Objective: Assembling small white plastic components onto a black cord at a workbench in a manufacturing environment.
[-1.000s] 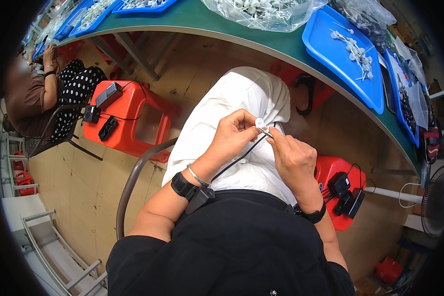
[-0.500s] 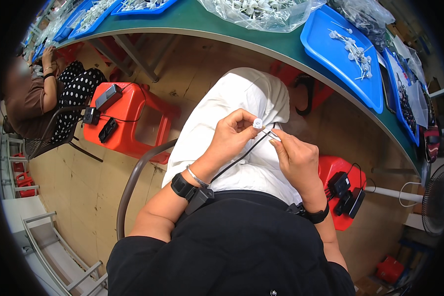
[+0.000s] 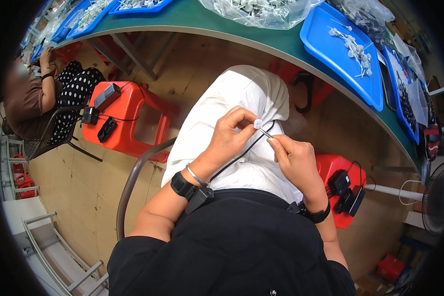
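Over my lap, my left hand (image 3: 230, 132) pinches a small white round plastic piece (image 3: 257, 124) between thumb and forefinger. My right hand (image 3: 297, 157) grips a slim metal tool that looks like tweezers (image 3: 267, 133). Its tip points up and left and meets the white piece, or nearly so; the exact contact is too small to tell. Behind the hands a thin black cable (image 3: 241, 157) crosses my white trousers (image 3: 254, 89).
A green table (image 3: 222, 30) curves ahead, bearing a blue tray (image 3: 325, 49) of white stemmed pieces and a clear bag (image 3: 281, 19) of more. Red stools (image 3: 118, 135) with black devices flank me. A seated person (image 3: 32, 101) works at far left; a fan (image 3: 434, 200) stands right.
The tool in my right hand has turned and its tip now lies against or close to the white piece. My left hand has barely moved and keeps its pinch.
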